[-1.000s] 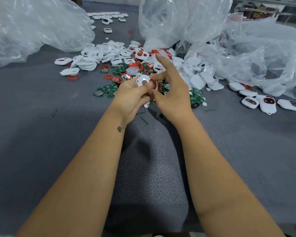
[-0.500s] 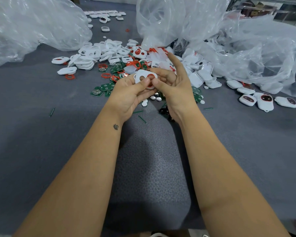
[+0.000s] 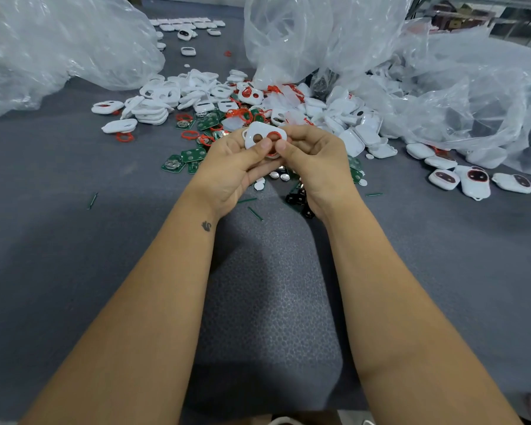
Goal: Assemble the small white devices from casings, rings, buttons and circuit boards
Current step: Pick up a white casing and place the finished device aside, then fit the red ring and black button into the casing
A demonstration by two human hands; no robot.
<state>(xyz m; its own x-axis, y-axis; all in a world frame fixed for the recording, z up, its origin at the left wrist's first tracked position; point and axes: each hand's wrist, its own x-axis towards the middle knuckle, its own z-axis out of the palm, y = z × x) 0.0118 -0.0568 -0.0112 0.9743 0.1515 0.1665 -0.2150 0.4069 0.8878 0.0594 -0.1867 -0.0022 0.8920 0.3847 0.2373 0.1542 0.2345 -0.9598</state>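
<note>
A white casing [image 3: 259,133] with two round holes is held up between both hands over the grey table. A red ring [image 3: 273,137] sits in its right hole. My left hand [image 3: 236,167] grips the casing's left side with the thumb on its front. From the right, my right hand [image 3: 314,161] pinches the casing, its thumb tip pressing by the red ring. Behind the hands lies a heap of white casings [image 3: 166,99], loose red rings [image 3: 124,137] and green circuit boards [image 3: 174,163]. Small round buttons [image 3: 275,175] lie under the hands.
Big clear plastic bags [image 3: 59,41] lie at the back left, back centre and right. Three assembled white devices [image 3: 475,180] sit at the right. Thin green strips [image 3: 92,200] are scattered on the grey mat [image 3: 74,240]. A row of white parts lines the far edge.
My right forefinger, stretched upward a second ago, has curled down. Both hands now close on the casing, which has turned to face me with the red ring in its right hole.
</note>
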